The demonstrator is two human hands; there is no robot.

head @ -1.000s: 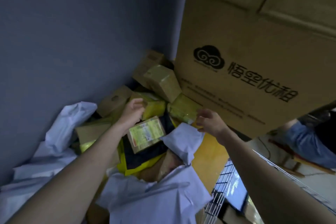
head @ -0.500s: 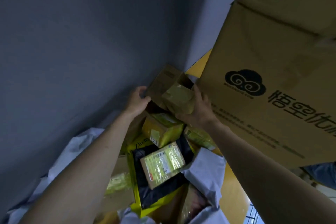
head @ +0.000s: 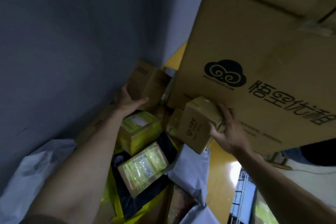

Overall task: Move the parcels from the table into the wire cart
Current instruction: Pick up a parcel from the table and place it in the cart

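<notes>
Both boxes are up off the heap now: left hand (head: pixel 127 102) clamped on the far carton (head: pixel 145 82), right hand (head: pixel 229 132) gripping the small box (head: pixel 198 123), cart (head: pixel 243 192) next, I'd say.

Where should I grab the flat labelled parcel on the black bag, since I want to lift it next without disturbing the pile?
Judging by its pose, take the flat labelled parcel by its two long edges, coming from above. It lies face up on the black bag, thin and wide, with its top clear. The yellow-taped box crowds its far end, so approach from the near end.
</notes>
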